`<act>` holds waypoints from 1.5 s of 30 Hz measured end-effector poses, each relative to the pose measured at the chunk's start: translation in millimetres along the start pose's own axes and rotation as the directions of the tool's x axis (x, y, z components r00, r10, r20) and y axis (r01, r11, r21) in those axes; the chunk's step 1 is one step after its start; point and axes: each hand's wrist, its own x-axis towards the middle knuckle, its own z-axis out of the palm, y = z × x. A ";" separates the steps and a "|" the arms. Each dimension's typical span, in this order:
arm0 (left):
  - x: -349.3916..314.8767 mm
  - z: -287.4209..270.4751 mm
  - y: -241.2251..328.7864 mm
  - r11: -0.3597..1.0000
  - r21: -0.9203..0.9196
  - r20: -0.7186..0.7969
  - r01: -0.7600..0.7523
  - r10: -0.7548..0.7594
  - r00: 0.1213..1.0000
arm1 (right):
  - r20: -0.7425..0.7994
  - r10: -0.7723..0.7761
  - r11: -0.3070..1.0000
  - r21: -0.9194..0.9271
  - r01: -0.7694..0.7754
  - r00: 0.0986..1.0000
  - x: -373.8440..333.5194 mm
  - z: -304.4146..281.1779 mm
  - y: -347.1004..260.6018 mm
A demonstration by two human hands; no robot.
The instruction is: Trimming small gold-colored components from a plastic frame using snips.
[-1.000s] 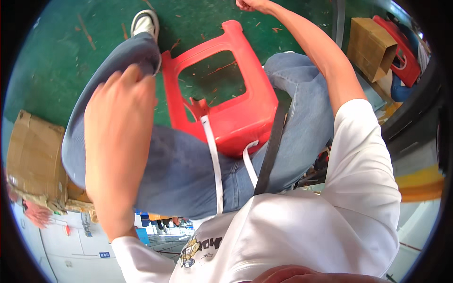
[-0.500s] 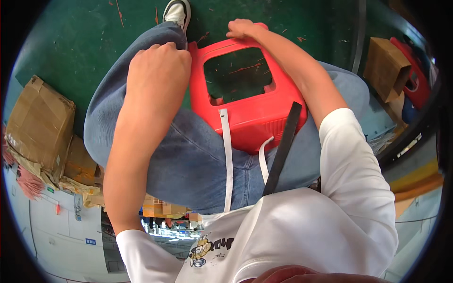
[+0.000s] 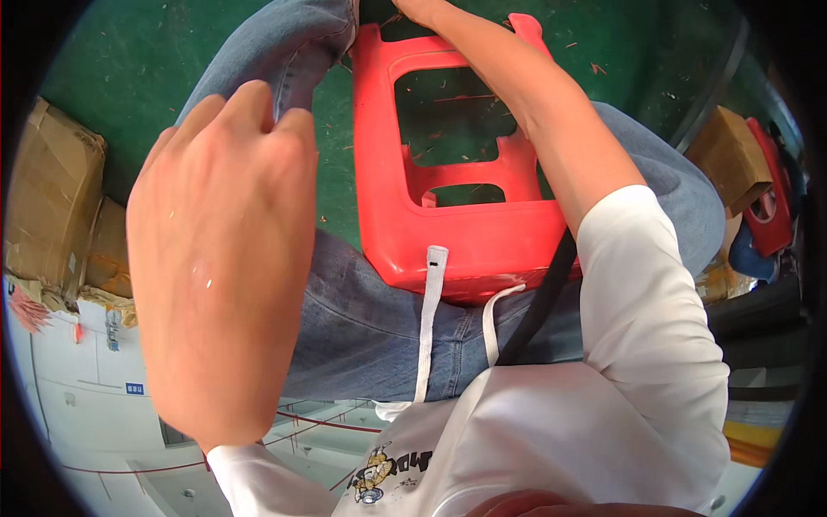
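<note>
A red plastic stool [image 3: 465,228] lies tipped between my thighs, a large rectangular opening facing up. Through that opening another side of the stool shows, with its own cut-out. My left hand [image 3: 228,181] is raised close in front, left of the stool and apart from it in the picture. Its knuckles are bent and the fingers curl down out of sight, so what they hold, if anything, is hidden. Across the stool's right part reaches my right arm. My right hand [image 3: 415,7] is at the upper edge, mostly cut off, with its fingers out of view.
Green floor [image 3: 336,155] with reddish scraps lies under the stool. Worn cardboard boxes [image 3: 56,189] stand at the left. On the right are an open cardboard box [image 3: 732,159] and another red plastic piece [image 3: 767,189]. A dark strap [image 3: 543,297] and white drawstrings [image 3: 431,319] hang over my lap.
My left hand has risen closer to the view. My right hand has moved farther out, past the upper edge. The stool has tilted, showing more of its inside.
</note>
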 end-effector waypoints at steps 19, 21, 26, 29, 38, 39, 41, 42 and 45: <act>18.4 -5.2 14.4 0.993 0.034 -0.017 -0.114 0.115 0.993 | -0.019 0.010 0.985 0.172 -0.006 1.000 -25.4 -11.4 62.1; 13.9 -0.6 8.0 0.992 0.054 0.009 -0.113 0.112 0.994 | 0.063 -0.051 0.875 0.483 0.014 0.997 -30.5 -25.4 54.0; 9.8 -0.7 2.3 0.991 0.092 0.047 -0.100 0.096 0.994 | 0.041 0.057 0.833 0.549 -0.070 0.998 -29.3 -41.3 64.4; 14.9 7.0 0.8 0.989 0.080 0.020 -0.126 0.125 0.992 | 0.090 0.067 0.802 0.587 -0.107 0.994 -21.2 -31.5 97.6; 3.6 16.3 -2.0 0.985 0.100 -0.041 -0.138 0.143 0.989 | 0.265 0.043 0.392 0.882 -0.261 0.963 -30.6 -48.8 90.0; 2.3 16.0 -1.9 0.986 0.103 -0.034 -0.130 0.134 0.990 | 0.267 0.038 0.388 0.884 -0.260 0.963 -36.9 -52.4 78.4; -4.5 15.6 -5.3 0.988 0.111 -0.015 -0.110 0.112 0.994 | 0.244 -0.249 0.405 0.905 -0.128 0.937 -40.9 -66.9 42.8; 14.5 4.3 9.8 0.979 0.087 -0.123 -0.185 0.195 0.973 | 0.396 -0.260 0.423 0.867 -0.264 0.881 -42.4 -61.7 112.1; 0.8 11.4 -0.4 0.984 0.096 -0.046 -0.150 0.155 0.987 | 0.210 -0.143 0.574 0.813 -0.092 0.967 -53.4 -58.9 30.8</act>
